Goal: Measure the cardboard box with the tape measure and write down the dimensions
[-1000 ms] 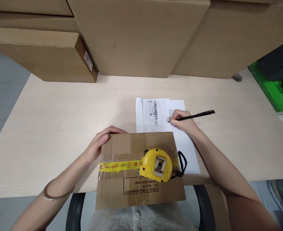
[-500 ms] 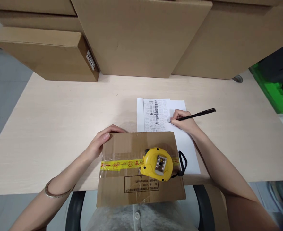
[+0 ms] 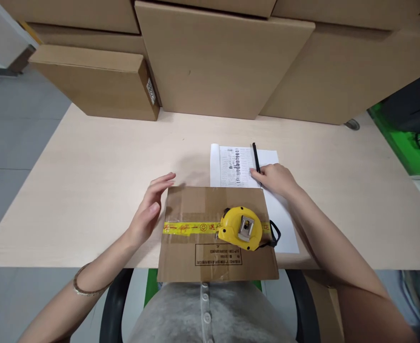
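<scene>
A taped cardboard box [image 3: 185, 257] lies at the near edge of the desk, close to my body. On top of it sits a yellow tape measure [image 3: 236, 224] with a black wrist strap. My left hand [image 3: 149, 209] is open beside the box's left edge, its fingers stretched out and holding nothing. Beyond the box, partly covered by it, are white paper sheets [image 3: 281, 224] with a printed and handwritten list. My right hand [image 3: 276, 180] rests on these sheets. Its fingers close on a black pen [image 3: 255, 155] lying nearly straight away from me; its lower end is partly hidden.
Large cardboard boxes [image 3: 224, 62] stand along the back of the desk [image 3: 106, 190]. A smaller box [image 3: 95, 85] with a label leans there at the left. A dark object [image 3: 410, 105] on something green is at the far right. Black chair armrests [image 3: 115, 305] flank my body.
My left hand has come off the box's corner and opened. My right hand has turned the pen from a writing slant to lying along the paper. The view has shifted slightly.
</scene>
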A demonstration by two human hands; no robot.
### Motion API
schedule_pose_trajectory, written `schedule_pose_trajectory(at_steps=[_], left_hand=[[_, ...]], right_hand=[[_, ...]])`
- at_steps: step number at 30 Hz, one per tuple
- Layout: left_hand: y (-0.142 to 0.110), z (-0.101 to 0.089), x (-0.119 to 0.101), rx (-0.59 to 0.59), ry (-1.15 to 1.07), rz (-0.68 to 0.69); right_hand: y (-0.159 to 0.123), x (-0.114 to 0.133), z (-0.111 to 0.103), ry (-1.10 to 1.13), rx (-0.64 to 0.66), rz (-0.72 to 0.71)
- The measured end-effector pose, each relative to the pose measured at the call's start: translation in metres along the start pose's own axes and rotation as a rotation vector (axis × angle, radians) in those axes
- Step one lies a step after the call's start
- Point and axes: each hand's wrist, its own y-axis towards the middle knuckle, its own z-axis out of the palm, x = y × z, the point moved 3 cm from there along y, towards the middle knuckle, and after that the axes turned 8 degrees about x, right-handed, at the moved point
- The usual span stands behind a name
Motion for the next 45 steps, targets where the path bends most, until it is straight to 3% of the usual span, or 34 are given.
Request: schedule_pose_trajectory(at_steps=[5, 7, 9, 11, 14, 17, 20, 23, 28, 31, 34, 38, 41, 45], left_hand=[[-0.016, 0.011, -0.007, 0.153, 0.094, -0.021], [-0.019, 0.012, -0.006, 0.135, 0.085, -0.07], [-0.019, 0.014, -0.004, 0.076, 0.036, -0.116], [-0.019, 0.016, -0.002, 0.013, -0.039, -0.16], [-0.019, 0.021, 0.0, -0.054, -0.161, -0.205], [-0.018, 0.025, -0.001, -0.065, -0.236, -0.227], [-0.016, 0.025, -0.002, -0.046, -0.258, -0.229], [-0.013, 0.024, -0.004, -0.019, -0.266, -0.201], [-0.014, 0.024, -0.002, -0.033, -0.366, -0.307], [-0.017, 0.021, 0.001, -0.012, -0.38, -0.35], [-0.016, 0.014, 0.0, 0.111, -0.251, -0.278], [-0.013, 0.006, -0.003, 0.26, -0.039, -0.171], [-0.012, 0.003, -0.002, 0.281, -0.041, -0.146], [-0.012, 0.001, 0.001, 0.289, -0.058, -0.14]], right_hand=[[-0.012, 0.019, -0.005, -0.2, -0.029, 0.054], [-0.035, 0.028, -0.012, -0.195, -0.152, 0.039], [-0.069, 0.04, -0.02, -0.108, -0.344, -0.102], [-0.107, 0.055, -0.022, -0.036, -0.428, -0.404], [-0.149, 0.073, -0.013, -0.144, -0.362, -0.684], [-0.166, 0.082, -0.003, -0.104, -0.284, -0.725], [-0.168, 0.092, 0.0, 0.126, -0.201, -0.694], [-0.165, 0.121, -0.003, 0.24, -0.21, -0.725], [-0.155, 0.189, -0.001, 0.198, -0.165, -1.02], [-0.148, 0.205, 0.008, 0.099, -0.08, -1.059], [-0.148, 0.198, 0.009, 0.085, -0.077, -1.02], [-0.154, 0.165, -0.002, 0.104, -0.09, -0.902], [-0.162, 0.118, -0.014, 0.164, -0.095, -0.77], [-0.178, 0.039, -0.029, 0.232, -0.211, -0.551]])
